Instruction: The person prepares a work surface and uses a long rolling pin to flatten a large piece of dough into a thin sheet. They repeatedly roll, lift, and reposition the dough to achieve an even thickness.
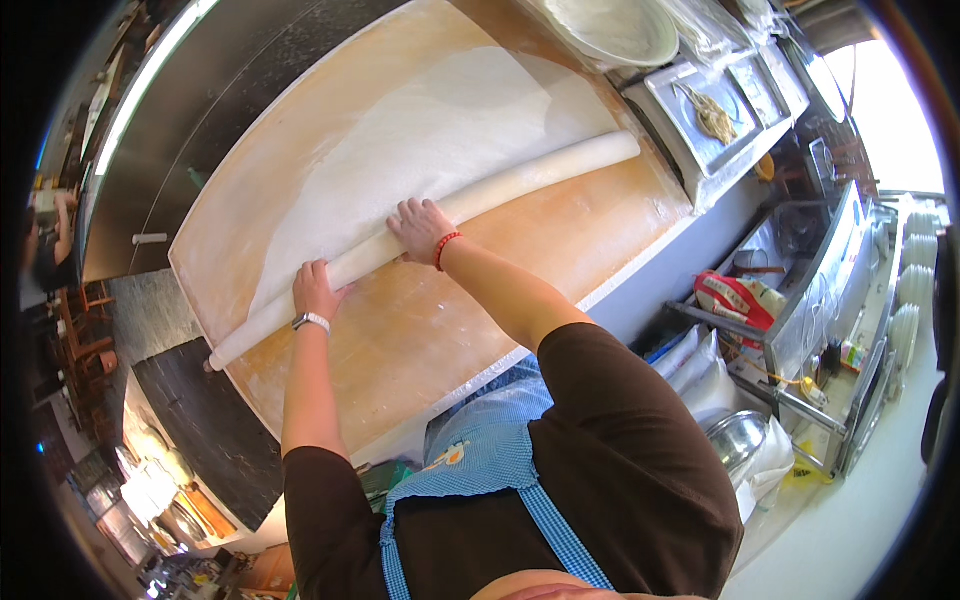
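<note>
A long roll of dough [540, 169] lies diagonally across a large wooden board [450, 300]. A bit of a rolling pin's end [209, 366] sticks out at its lower left. Beyond the roll, a wide, thin sheet of pale dough [420, 127] spreads flat over the board. My left hand [316, 289], with a watch at the wrist, grips the roll left of its middle, thumb on the near side. Close by on the right, my right hand [422, 227] curves over the roll, fingers on the far side. A red bead bracelet circles that wrist.
A large bowl of white powder [615, 30] stands at the far right, beside a scale [709, 116] with a brownish bundle on its pan. Metal shelving [810, 300] and bags [694, 367] are to my right. A dark slab [214, 435] adjoins the board's left.
</note>
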A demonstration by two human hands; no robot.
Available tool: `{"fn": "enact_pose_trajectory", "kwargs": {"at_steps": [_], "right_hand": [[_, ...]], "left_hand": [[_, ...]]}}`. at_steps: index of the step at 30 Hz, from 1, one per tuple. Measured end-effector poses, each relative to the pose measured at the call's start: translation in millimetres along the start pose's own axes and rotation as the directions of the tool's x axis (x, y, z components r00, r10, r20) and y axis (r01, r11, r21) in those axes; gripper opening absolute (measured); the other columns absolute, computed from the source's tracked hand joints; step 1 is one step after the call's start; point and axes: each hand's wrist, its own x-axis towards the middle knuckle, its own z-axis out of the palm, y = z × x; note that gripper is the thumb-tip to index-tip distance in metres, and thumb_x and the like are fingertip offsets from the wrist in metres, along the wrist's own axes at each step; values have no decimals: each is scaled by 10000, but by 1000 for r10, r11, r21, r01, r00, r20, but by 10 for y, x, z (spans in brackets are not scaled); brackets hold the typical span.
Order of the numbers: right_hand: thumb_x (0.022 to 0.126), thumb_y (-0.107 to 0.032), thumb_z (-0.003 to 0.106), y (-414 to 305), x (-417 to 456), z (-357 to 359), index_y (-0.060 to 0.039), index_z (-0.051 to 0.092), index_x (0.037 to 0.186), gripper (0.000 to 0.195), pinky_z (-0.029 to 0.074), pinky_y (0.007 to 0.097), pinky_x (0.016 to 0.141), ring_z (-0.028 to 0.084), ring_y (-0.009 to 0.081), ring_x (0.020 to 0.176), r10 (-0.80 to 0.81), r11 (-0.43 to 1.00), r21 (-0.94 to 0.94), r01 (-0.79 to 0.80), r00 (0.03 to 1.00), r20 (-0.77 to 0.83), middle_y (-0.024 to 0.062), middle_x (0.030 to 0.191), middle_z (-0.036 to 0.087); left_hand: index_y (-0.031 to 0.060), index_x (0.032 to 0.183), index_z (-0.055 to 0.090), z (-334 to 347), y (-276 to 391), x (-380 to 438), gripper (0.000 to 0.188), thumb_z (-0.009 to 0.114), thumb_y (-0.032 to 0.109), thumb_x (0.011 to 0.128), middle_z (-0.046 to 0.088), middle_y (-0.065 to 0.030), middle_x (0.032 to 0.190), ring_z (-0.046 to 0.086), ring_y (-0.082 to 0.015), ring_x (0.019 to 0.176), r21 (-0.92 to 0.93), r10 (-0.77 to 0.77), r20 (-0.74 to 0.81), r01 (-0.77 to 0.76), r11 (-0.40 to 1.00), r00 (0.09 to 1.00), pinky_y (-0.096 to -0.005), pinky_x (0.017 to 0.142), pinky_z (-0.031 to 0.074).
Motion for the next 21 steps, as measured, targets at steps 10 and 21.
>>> {"fn": "enact_pose_trajectory", "kwargs": {"at_steps": [10,21], "right_hand": [[631,-471,739,-191,-776,418,-39,526,1098,671,424,409,888,516,305,1012,-144,987,87,134,982,123,159,1038,541],[650,-548,708,-654,-1453,156,-45,556,1061,667,425,369,832,505,261,984,-181,982,68,178,983,41,124,1030,533]], "left_hand": [[69,1010,555,301,255,-1108,599,779,458,615,570,-149,955,555,-331,900,-91,55,49,-51,995,997,-438,759,462],[26,1317,419,440,356,-2357,554,490,321,853,430,-189,1363,368,-339,1292,-82,108,-130,-119,989,986,-506,1045,284]]}}
